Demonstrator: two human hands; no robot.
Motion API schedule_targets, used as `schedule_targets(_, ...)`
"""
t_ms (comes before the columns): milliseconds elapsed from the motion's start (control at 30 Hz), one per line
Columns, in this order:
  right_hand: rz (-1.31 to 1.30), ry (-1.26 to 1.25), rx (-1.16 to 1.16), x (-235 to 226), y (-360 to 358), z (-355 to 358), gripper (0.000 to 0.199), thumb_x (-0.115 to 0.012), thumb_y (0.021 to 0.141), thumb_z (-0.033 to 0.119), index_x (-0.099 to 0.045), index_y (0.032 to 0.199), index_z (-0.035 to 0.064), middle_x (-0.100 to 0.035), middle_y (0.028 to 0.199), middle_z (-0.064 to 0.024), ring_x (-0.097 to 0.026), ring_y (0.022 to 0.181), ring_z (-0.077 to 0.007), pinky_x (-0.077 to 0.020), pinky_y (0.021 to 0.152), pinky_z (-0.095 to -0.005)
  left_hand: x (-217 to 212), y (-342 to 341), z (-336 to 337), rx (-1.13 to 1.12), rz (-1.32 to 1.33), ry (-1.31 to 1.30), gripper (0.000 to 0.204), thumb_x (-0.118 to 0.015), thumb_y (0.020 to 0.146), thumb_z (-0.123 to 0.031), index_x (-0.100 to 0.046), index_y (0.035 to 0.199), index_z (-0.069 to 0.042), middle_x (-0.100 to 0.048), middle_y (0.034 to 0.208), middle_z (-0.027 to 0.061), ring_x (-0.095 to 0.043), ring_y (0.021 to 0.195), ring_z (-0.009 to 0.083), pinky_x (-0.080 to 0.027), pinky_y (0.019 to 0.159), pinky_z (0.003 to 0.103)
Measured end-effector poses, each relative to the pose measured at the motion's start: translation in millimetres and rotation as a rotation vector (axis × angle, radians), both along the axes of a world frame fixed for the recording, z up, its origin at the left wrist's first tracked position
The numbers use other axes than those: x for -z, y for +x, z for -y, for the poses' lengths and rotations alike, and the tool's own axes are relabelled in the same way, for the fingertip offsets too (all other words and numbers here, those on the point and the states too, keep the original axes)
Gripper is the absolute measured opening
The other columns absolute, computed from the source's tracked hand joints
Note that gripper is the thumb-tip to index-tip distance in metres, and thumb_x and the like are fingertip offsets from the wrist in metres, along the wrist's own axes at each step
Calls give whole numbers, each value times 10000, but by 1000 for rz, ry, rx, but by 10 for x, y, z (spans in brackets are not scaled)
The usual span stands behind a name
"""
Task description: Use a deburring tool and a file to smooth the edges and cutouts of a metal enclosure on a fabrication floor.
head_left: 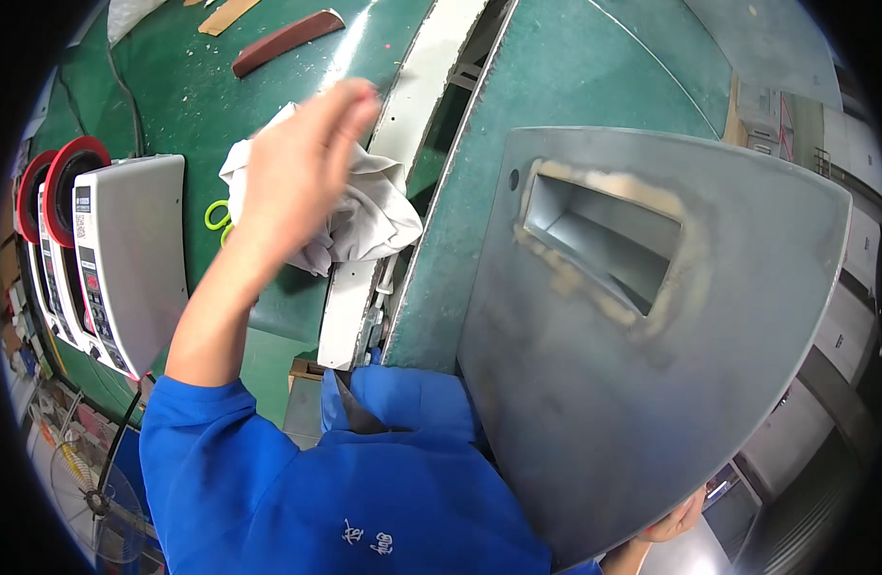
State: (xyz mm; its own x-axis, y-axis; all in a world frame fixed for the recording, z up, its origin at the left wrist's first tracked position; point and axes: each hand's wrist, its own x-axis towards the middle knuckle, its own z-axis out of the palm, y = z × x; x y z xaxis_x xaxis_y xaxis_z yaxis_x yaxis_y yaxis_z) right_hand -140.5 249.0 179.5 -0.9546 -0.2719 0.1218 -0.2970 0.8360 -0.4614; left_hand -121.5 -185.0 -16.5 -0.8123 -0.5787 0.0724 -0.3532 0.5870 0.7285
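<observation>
A large grey panel (pixel 594 412) stands tilted at my right, with a rectangular recessed opening (pixel 604 240) near its top. Tan, filler-like patches ring that opening, and a small round hole sits beside it. At the panel's lower right edge, my right hand (pixel 679 519) grips it; part of the hand is hidden behind. My left hand (pixel 302 158) is raised over a crumpled white cloth (pixel 379 216) on the green table, its fingers smeared by motion. Whether it touches the cloth, I cannot tell. Lime-green scissor handles (pixel 217 217) show beside my left wrist.
White box-shaped devices (pixel 139 259) with red-rimmed reels (pixel 77 192) stand at the left. A dark red block (pixel 288 43) and a cardboard strip (pixel 227 15) lie at the back. A white rail (pixel 350 316) and gap divide the green table surfaces. A fan (pixel 98 500) is at lower left.
</observation>
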Motion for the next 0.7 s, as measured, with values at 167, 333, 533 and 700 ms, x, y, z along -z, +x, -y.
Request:
schedule_targets(167, 80, 69, -132, -121, -90, -98, 344, -301, 875, 154, -533, 923, -96, -553, 898, -158, -499, 863, -236, -366, 795, -338, 313, 370, 699, -175, 64, -341, 318, -518, 845, -235, -523, 1092, -35, -598, 927, 133, -576, 857, 248, -432, 768, 314)
schedule_targets(333, -96, 226, -133, -102, -45, 293, 335, -401, 863, 203, -588, 854, -75, -597, 846, -204, -566, 770, -309, -454, 714, -366, 85, 669, 364, -156, -81, -367, 178, -629, 727, -56, -606, 902, -37, -585, 905, 116, -557, 881, 264, -434, 773, 327)
schedule_targets(533, -155, 156, -188, -89, -90, 258, 350, -383, 871, 183, -579, 826, -104, -595, 797, -202, -566, 710, -296, -461, 665, -367, 265, 945, 201, -512, -50, 43, 175, -561, 805, -88, -581, 965, -18, -592, 885, 72, -557, 800, 141, -445, 671, 257)
schedule_targets(700, -177, 111, -159, -61, -79, 208, 347, -401, 865, 190, -582, 800, -98, -600, 784, -197, -572, 699, -291, -468, 651, -365, 326, 997, -225, -433, -50, 112, 527, -661, 708, -130, -449, 1179, -26, -452, 1110, 182, -484, 964, 292, -438, 755, 308)
